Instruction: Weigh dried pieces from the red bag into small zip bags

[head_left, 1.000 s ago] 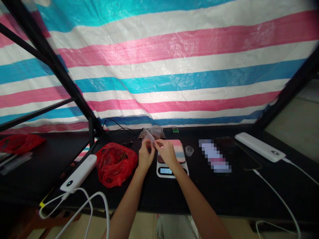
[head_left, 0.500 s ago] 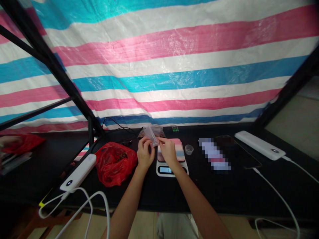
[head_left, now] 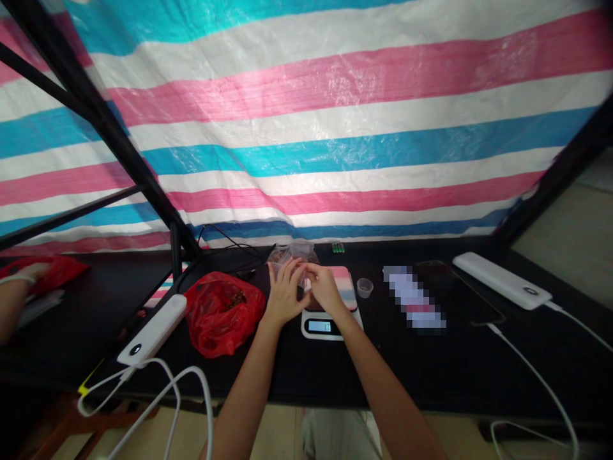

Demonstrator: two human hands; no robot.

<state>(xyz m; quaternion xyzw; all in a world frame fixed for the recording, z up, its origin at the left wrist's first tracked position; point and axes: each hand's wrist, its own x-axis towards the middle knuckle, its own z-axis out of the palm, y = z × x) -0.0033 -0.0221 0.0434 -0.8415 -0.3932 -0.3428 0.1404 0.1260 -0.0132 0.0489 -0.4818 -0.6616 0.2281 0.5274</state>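
Since a moment ago the left hand (head_left: 286, 294) has fanned out across the clear bag (head_left: 302, 279), covering most of it, and at far left a co-worker's hand (head_left: 41, 271) has come further in over the far red bag (head_left: 64, 271).

Biggest thing by a long way is the striped sheet (head_left: 335, 160), hung behind the black table (head_left: 445, 370). On the table, just left of the working hands, sits the red bag (head_left: 211, 326), its mouth open on dark bits (head_left: 237, 297). The scale (head_left: 345, 287) is partly hidden by the right hand (head_left: 324, 287); its display (head_left: 327, 326) is lit, though I wouldn't swear to the figures.

As for the 2 hands: the left is spread, thumb well apart from its fingers, palm facing down. The right is closed to a pinch on the clear bag's near edge, as far as I can see. That bag is between them, at the scale's far left corner, in front of the filled bags (head_left: 309, 252).

To my eye, film that thin wants a light, steady pinch from the right and flat, even pressure from the left, since tugging could crease it. I'd keep the left thumb off the scale too. Smaller still, the cup (head_left: 364, 287) and batteries (head_left: 338, 248) stand apart, safely out of the way.
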